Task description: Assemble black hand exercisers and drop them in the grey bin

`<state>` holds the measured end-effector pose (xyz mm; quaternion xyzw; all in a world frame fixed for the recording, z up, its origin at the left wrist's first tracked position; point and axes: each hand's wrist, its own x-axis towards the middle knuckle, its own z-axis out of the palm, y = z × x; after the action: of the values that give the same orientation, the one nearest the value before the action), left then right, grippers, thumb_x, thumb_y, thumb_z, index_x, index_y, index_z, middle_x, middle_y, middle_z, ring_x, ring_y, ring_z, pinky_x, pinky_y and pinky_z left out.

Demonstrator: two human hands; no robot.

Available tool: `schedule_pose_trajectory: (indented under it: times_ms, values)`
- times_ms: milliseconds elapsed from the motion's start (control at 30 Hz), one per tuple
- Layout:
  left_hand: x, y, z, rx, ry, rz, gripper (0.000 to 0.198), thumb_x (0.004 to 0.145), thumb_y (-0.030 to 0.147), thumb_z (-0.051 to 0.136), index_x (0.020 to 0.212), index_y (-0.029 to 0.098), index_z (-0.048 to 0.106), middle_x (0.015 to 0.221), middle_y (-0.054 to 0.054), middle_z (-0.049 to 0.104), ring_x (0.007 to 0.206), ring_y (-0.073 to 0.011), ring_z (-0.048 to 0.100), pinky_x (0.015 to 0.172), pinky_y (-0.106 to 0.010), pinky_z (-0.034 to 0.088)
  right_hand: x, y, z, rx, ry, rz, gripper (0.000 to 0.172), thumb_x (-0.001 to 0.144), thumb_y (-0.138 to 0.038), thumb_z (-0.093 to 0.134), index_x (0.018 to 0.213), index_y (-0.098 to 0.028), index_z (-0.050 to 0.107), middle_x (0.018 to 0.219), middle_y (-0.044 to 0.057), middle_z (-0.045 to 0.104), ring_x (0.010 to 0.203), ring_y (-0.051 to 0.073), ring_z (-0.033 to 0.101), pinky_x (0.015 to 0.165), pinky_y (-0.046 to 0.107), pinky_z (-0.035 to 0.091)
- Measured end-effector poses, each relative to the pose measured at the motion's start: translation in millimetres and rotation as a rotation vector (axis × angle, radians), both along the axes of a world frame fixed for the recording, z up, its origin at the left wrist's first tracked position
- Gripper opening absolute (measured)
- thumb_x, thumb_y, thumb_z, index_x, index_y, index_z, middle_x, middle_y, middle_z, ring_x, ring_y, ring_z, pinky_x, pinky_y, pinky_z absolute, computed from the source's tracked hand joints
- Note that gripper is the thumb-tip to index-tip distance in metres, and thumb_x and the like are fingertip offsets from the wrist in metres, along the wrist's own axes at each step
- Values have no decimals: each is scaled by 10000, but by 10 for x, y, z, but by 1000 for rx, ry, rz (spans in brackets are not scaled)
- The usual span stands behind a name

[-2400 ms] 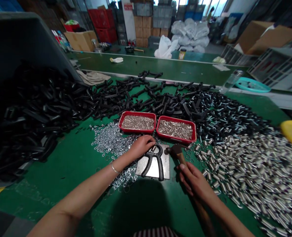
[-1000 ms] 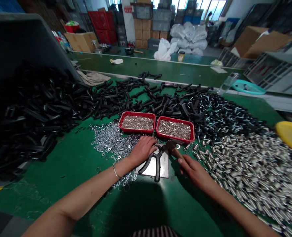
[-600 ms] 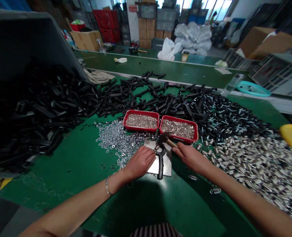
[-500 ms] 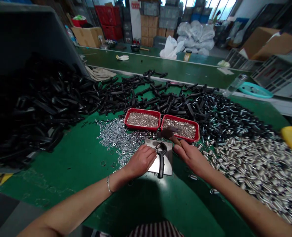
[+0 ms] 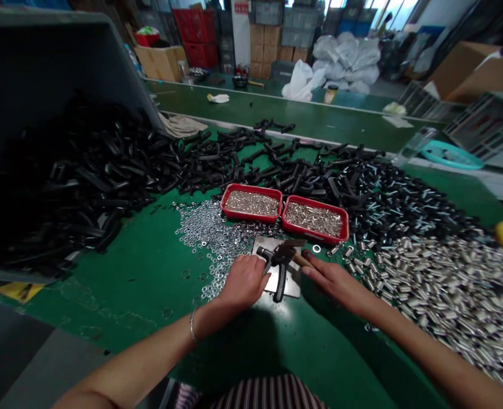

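Clenching a hammer (image 5: pixel 303 260) in the right hand (image 5: pixel 332 282), left hand (image 5: pixel 243 282) open on a black grip (image 5: pixel 279 283), two red trays (image 5: pixel 251 186) at twelve o'clock full of silver pieces (image 5: pixel 313 220).

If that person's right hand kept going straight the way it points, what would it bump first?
The right hand holds a wooden-handled hammer. Just ahead of its fingertips lies the metal plate, so probably that edge comes first, though depth is hard to judge here.

2 red trays (image 5: pixel 251 186) of hardware; loose washers (image 5: pixel 209 238), metal sleeves (image 5: pixel 447 289), heaped black grips (image 5: pixel 85 182).
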<state>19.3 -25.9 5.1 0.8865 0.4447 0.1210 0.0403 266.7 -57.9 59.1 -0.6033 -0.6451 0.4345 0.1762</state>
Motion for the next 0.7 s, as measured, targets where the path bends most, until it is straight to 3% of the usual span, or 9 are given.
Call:
schedule_pose_trajectory:
  times_ms: [67,133,200,300,367,433,500,567,700]
  values:
    - [-64,54,57,25,15,-26,240,971,347,480,988,158,627,914,-121,648,891,-287,565,800,-445,440,110,-17,24,17,32,-48,411,940,-598,460,918,-232,645,689,16,629,594,181,572,534,283,419]
    - [-334,99,149,60,17,-3,240,977,346,472,1047,178,629,956,-111,664,906,-278,560,805,-435,438,329,-64,18,132,-55,-154,392,902,-607,530,972,-235,629,797,29,666,681,202,603,579,292,439]
    - [-835,106,212,114,27,124,275,984,384,461,1128,205,613,1030,-95,675,932,-275,559,834,-448,436,680,-146,-46,223,-225,-279,437,856,-607,602,1083,-234,592,876,50,690,723,222,622,609,305,446]
    - [-1849,33,157,239,82,429,367,1002,493,386,1206,246,563,1112,-51,663,1010,-279,560,913,-478,436,1357,-307,-203,244,-476,-401,499,865,-614,557,1147,-203,569,844,86,695,667,239,625,577,320,433]
    - [-2463,-63,57,253,138,582,370,1009,510,335,1192,264,542,1114,-23,649,1031,-268,565,938,-491,442,1747,-387,-274,257,-599,-404,514,884,-624,492,1146,-191,583,821,113,689,652,266,626,578,351,438]
    - [-2834,-176,-17,213,201,649,359,1010,470,324,1153,238,556,1083,-34,660,1013,-276,576,916,-490,456,1946,-409,-284,344,-726,-330,497,915,-611,429,1116,-196,613,866,172,683,762,341,646,652,425,460]
    - [-2881,-274,-30,212,235,702,358,994,427,357,1139,196,588,1083,-86,671,1016,-313,577,895,-499,459,1891,-396,-251,506,-811,-239,450,948,-555,392,1128,-219,631,1017,231,664,966,418,622,798,513,450]
    - [-2640,-341,0,247,198,706,366,980,398,400,1182,171,604,1147,-136,656,1069,-342,566,927,-515,441,1609,-416,-229,599,-749,-127,371,957,-484,413,1148,-259,638,1129,224,639,1066,417,594,908,542,428]
    - [-1864,-457,35,24,-11,363,308,999,358,422,1226,234,590,1135,-83,652,1056,-241,604,967,-389,466,847,-651,-390,336,-415,101,313,947,-450,472,1157,-289,638,1105,128,651,914,291,670,834,437,538]
